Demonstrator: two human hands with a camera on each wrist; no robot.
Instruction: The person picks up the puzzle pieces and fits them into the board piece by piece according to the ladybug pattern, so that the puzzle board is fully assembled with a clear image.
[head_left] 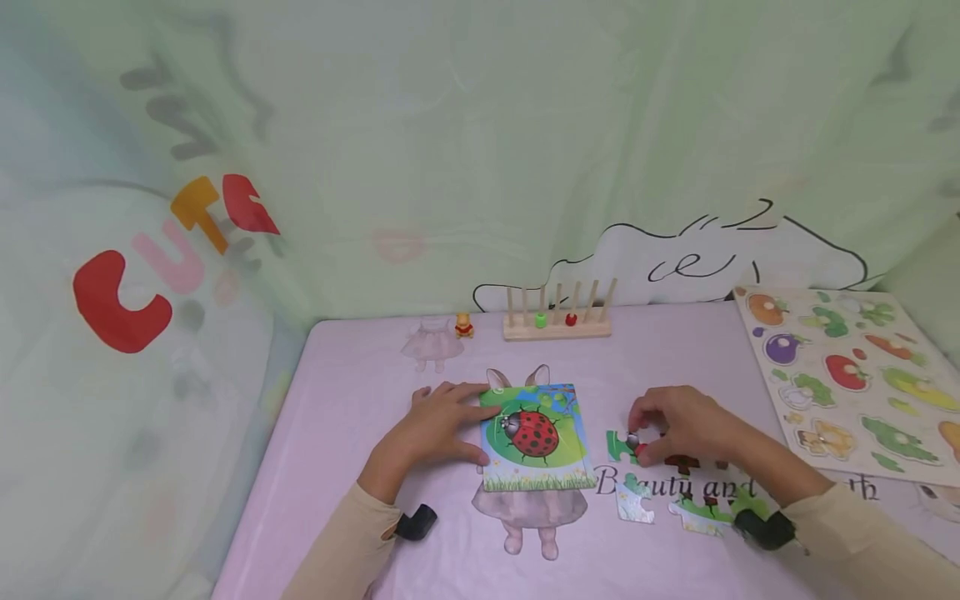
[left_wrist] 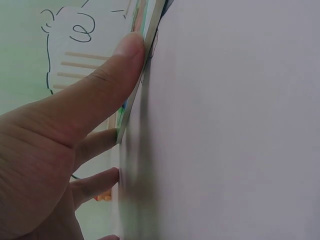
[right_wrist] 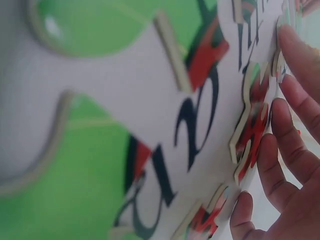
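In the head view, my left hand (head_left: 444, 423) lies spread against the ladybug board (head_left: 536, 437), left of the loose pieces (head_left: 635, 507); my right hand (head_left: 688, 423) pinches one piece (head_left: 633, 440). Left wrist: my thumb touches the board's edge, probably for steadying. Right wrist: whether other fingers touch pieces, I cannot tell.

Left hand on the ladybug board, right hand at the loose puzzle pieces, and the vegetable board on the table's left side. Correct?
Not quite: the vegetable board lies on the table's right side, as the head view shows. The left hand is on the ladybug board and the right hand is at the loose puzzle pieces, as you said.
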